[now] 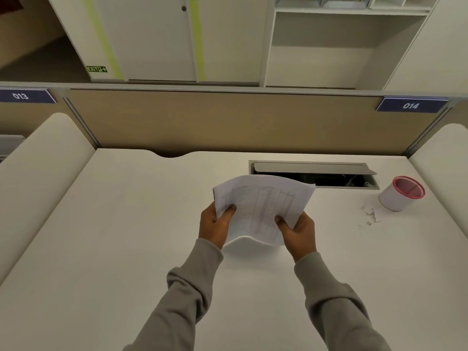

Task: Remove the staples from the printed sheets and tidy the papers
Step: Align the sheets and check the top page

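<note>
Head view. You hold the printed sheets (263, 206) up over the desk (126, 236), both hands clamped on them: left hand (215, 226) pinches the left edge, thumb on the top page; right hand (297, 230) pinches the lower right part, thumb on top too. The stack bows between your hands, near edge sagging toward the desktop, whether touching it cannot be told. A printed table shows on the top page.

Progress, as a judgement: no staple can be made out on the sheets, too small to tell. Paper scraps (372, 214) and tiny bits lie just beside the white cup with a red rim (402, 193), far right, well apart from your hands. That suggests some staple removal is done. Squaring and laying the stack down looks left to do.
</note>
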`<action>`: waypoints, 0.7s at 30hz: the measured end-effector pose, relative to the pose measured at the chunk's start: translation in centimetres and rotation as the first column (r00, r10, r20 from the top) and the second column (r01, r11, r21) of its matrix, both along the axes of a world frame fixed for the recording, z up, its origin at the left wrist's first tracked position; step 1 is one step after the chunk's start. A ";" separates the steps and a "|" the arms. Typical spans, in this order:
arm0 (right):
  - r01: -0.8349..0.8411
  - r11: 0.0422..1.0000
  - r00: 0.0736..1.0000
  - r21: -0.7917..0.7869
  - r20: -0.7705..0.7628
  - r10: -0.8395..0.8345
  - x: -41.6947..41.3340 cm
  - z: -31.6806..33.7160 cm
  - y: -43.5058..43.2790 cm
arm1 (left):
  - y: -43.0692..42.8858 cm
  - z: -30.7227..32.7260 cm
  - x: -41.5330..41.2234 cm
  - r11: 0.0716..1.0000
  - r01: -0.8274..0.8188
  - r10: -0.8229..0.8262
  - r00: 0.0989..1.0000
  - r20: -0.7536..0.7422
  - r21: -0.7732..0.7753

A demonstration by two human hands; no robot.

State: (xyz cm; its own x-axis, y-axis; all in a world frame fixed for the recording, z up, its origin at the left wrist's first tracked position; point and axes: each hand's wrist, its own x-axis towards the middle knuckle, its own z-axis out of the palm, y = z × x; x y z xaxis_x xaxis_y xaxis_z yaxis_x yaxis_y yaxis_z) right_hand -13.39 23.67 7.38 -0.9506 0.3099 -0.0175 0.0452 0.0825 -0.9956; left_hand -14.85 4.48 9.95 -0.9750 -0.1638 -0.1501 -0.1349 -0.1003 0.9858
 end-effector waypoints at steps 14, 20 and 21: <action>0.014 1.000 0.999 0.005 0.045 -0.014 0.2 -2.0 -0.3 | 0.3 -1.4 0.5 1.000 -0.022 0.021 0.999 0.026 0.020; -0.005 0.999 0.994 0.035 0.108 0.001 0.4 -2.8 -0.3 | 0.3 -1.9 0.5 0.999 -0.017 0.015 0.998 0.059 0.032; -0.011 0.999 0.995 0.042 0.103 0.006 0.4 -2.7 -0.3 | 0.3 -1.9 0.5 0.999 -0.011 0.009 0.998 0.057 0.034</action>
